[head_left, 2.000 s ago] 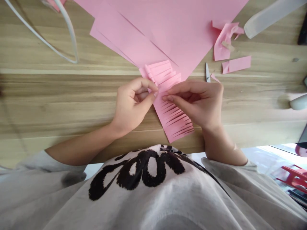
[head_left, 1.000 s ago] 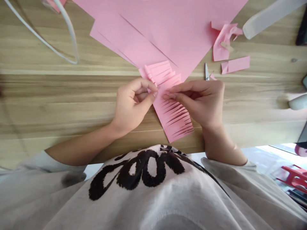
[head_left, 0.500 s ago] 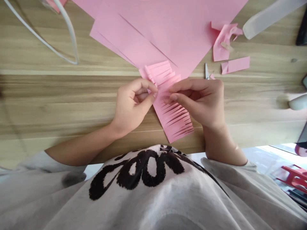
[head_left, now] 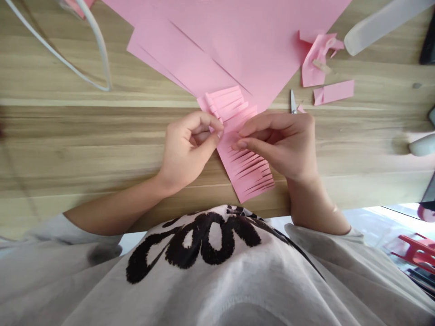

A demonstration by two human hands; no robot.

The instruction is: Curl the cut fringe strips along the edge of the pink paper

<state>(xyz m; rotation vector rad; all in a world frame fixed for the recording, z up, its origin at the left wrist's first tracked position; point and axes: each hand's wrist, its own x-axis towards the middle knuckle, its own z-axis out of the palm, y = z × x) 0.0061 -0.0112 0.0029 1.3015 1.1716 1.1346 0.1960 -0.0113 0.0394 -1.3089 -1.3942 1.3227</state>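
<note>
Head view shows the left hand (head_left: 188,147) and right hand (head_left: 277,145) each pinching a fringed pink paper strip (head_left: 246,165) between thumb and fingertips, just above a light wooden desk (head_left: 84,145).

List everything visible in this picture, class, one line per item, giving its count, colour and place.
fringed paper strip: one, pink, between both hands on the table
paper sheet: one, pink, slit, beyond the hands
paper scraps: two, pink, right of the sheet
scissors: one pair, silver blades showing, beyond the right hand
curved cord: one, white, far left
frosted tube: one, whitish, top right
table: one, light wood, under everything
left hand: one, pinching the strip
right hand: one, pinching the strip
T-shirt: one, pale grey, black lettering, bottom
</note>
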